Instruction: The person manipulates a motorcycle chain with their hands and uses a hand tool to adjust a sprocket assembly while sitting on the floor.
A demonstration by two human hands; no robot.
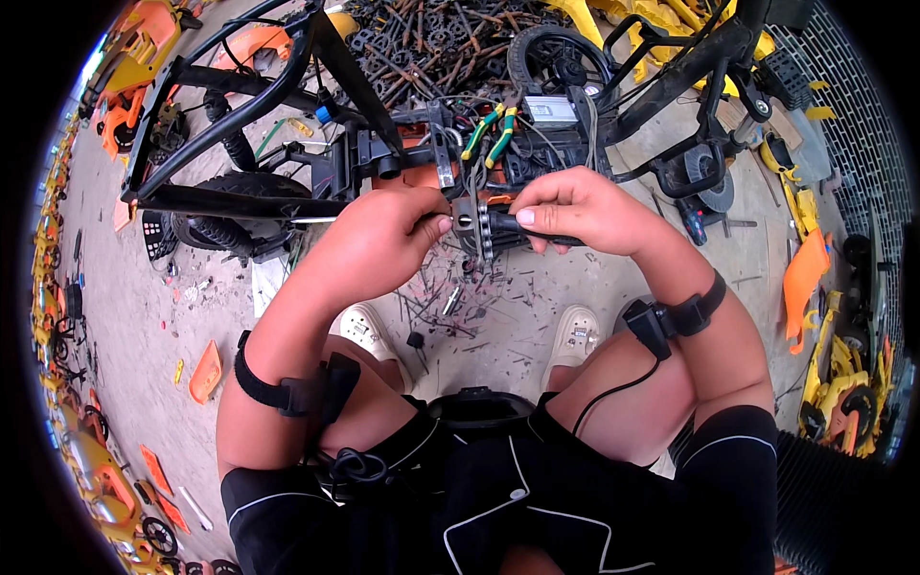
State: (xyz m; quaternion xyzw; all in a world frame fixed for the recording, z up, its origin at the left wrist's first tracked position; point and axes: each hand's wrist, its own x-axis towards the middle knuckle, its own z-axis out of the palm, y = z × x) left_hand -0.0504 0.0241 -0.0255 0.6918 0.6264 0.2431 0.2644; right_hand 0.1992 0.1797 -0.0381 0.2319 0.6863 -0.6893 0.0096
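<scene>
My right hand [585, 213] is closed round a dark, handle-like part [546, 233]. A toothed or linked metal piece [485, 232] is at that part's left end, between my hands. My left hand [388, 240] is closed, thumb and forefinger pinched beside this piece. Its fingers hide whatever they grip. A thin pale metal rod [314, 219] shows left of that hand; whether the hand holds it I cannot tell. Just beyond, pliers with green and yellow handles [500, 144] lie on a dark vehicle frame [259, 105], near a silver box [553, 111] and loose cables.
A heap of rusty metal parts [431, 48] lies beyond the frame, with a small wheel [561, 62] beside it. Small debris and a short metal tube [451, 301] are on the floor between my shoes. An orange shell piece [205, 372] lies left, a power tool [692, 222] right.
</scene>
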